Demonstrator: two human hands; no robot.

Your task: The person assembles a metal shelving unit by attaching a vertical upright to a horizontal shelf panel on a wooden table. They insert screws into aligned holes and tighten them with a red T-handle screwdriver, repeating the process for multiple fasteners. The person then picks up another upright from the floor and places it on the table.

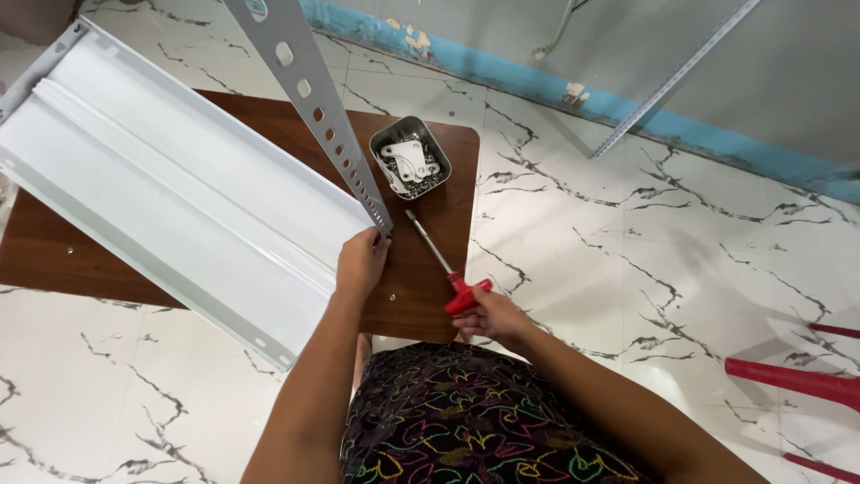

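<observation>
The left hand (pixel 361 262) pinches the slotted metal post (pixel 315 100) against the white shelf (pixel 170 184). At four o'clock, the right hand (pixel 491 315) grips the red-handled screwdriver (pixel 443 267). The corner seems ready for fastening; aligning holes matters now.

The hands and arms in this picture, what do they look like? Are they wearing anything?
Both arms are bare, with no sleeves, gloves, watch or rings showing on the left hand or the right hand. Below them is a black garment with colourful outlined flowers.
</observation>
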